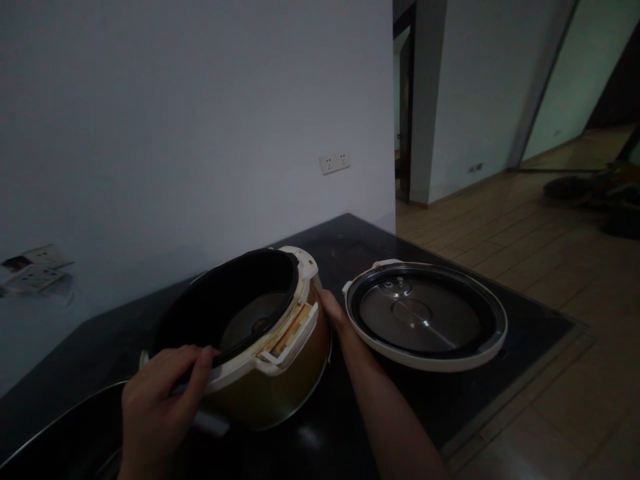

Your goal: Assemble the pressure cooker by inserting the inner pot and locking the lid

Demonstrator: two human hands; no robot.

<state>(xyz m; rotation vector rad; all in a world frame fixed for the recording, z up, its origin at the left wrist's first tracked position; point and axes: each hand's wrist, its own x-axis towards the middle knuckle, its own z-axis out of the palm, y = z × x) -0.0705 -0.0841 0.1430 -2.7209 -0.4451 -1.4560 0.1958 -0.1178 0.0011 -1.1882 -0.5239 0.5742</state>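
Observation:
A golden-brown electric cooker body (pixel 260 397) with a stained white rim sits tilted on the dark table (pixel 530 327). Its black inside and a paler bottom show through the open top. My left hand (pixel 167 393) pinches the near left edge of the rim, thumb and fingers closed on it. Against the cooker's right side rests my right hand (pixel 331 310); its fingers are hidden behind the body. To the right, the cooker's round lid (pixel 425 310) lies with its metal inner face up and a dark ring around it.
A dark rounded pan-like vessel (pixel 65 433) stands at the lower left. The wall carries a double socket (pixel 335 163) behind the table and another socket plate (pixel 37 270) at left. Wooden flooring (pixel 505 233) lies beyond the table's right edge.

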